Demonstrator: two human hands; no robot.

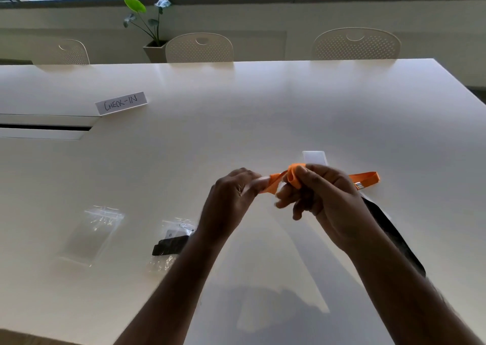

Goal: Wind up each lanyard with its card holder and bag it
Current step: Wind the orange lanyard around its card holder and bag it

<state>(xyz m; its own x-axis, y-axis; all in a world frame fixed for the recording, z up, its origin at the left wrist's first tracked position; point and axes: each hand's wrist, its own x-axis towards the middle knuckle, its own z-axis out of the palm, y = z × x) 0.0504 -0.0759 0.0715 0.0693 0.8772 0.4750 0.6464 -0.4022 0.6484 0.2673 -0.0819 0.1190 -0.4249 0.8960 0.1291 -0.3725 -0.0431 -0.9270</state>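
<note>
An orange lanyard (365,177) runs between both hands above the white table (236,113). My right hand (323,195) has the strap looped around its fingers, and a free loop with a metal clip trails to the right. My left hand (231,197) pinches the strap's other end. A clear card holder (314,157) shows just behind my right hand. An empty clear bag (92,233) lies at the left. Another clear bag (172,242) holding a wound black lanyard lies beside my left forearm. A black lanyard (394,234) lies partly hidden under my right forearm.
A paper sign reading CHECK-IN (121,103) stands at the far left. A cable slot (44,128) is cut into the tabletop at the left edge. Three chairs (199,47) and a potted plant (153,29) stand beyond the far edge.
</note>
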